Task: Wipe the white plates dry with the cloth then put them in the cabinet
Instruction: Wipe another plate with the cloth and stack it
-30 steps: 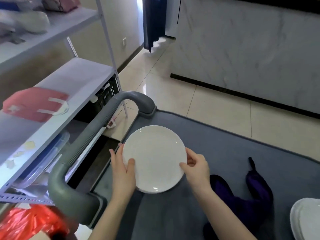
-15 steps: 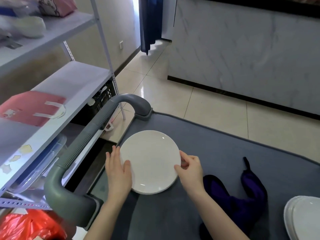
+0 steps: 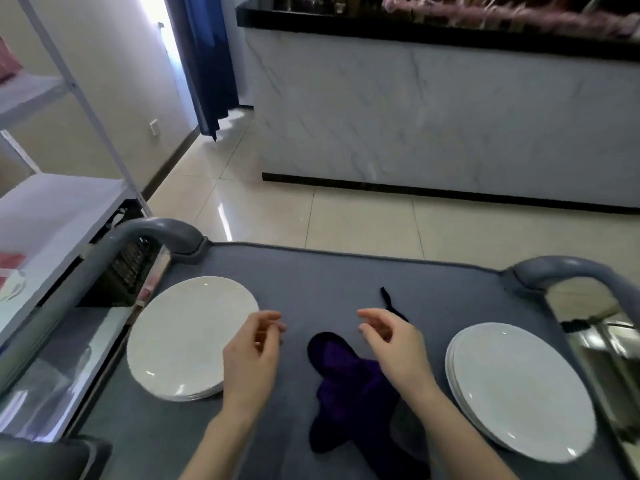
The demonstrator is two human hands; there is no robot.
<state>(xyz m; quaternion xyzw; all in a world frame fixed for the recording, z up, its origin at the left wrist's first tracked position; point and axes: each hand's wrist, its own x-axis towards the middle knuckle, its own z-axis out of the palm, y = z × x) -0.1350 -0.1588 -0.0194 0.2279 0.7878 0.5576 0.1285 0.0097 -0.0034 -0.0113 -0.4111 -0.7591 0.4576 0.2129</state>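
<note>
- Hovering empty, fingers loosely curled, left hand and right hand flank the cloth.
- Stacked plates left of them sit near the edge of the cart; a stray elbow could knock them off.

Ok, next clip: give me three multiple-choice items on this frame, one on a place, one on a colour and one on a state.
1. Where does the cloth lie?
A. between the left plate stack and the right plate stack
B. on top of the left plate stack
C. under the right plate stack

2. What colour is the cloth?
A. red
B. purple
C. white

3. What do the left hand and right hand hold?
A. a plate
B. the cloth
C. nothing

Answers:
1 A: the cloth lies on the cart top with one stack at each side.
2 B: it is dark purple.
3 C: both hands hover with loosely curled, empty fingers.
</note>
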